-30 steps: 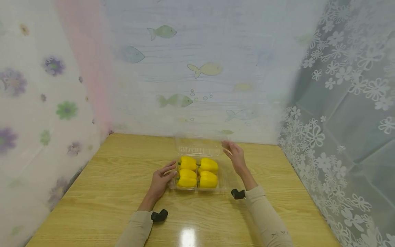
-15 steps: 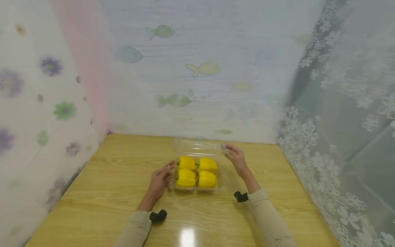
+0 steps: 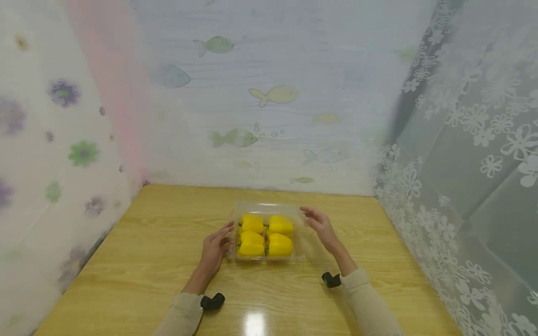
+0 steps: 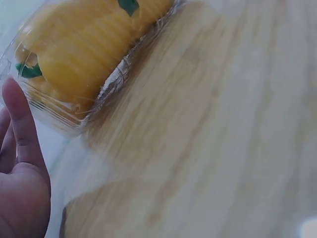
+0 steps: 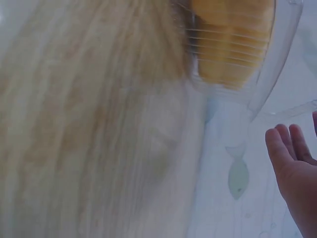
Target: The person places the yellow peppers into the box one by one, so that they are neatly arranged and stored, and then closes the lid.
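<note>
Several yellow bell peppers (image 3: 279, 245) with green stems sit in two rows in a clear plastic clamshell box (image 3: 299, 247). Its see-through lid (image 3: 266, 206) now lies low over the back of the peppers; whether it meets the front rim I cannot tell. My left hand (image 3: 213, 248) is at the box's left side, fingers fairly straight. In the left wrist view, the thumb side of that hand (image 4: 22, 191) is close to the box's ribbed wall. My right hand (image 3: 320, 228) is beside the back right corner, fingers extended; in the right wrist view its fingertips appear apart from the clear plastic edge.
A wood-grain table (image 3: 147, 261) carries the box near its middle. Behind it hangs a cloth printed with fish (image 3: 275, 94); flowered sheets (image 3: 84, 153) enclose the left and right sides. A black wrist mount (image 3: 213, 302) sticks out from each sleeve.
The lid has swung forward and down from standing up behind the peppers. The right hand has moved down with it, toward me. My left hand has stayed beside the box.
</note>
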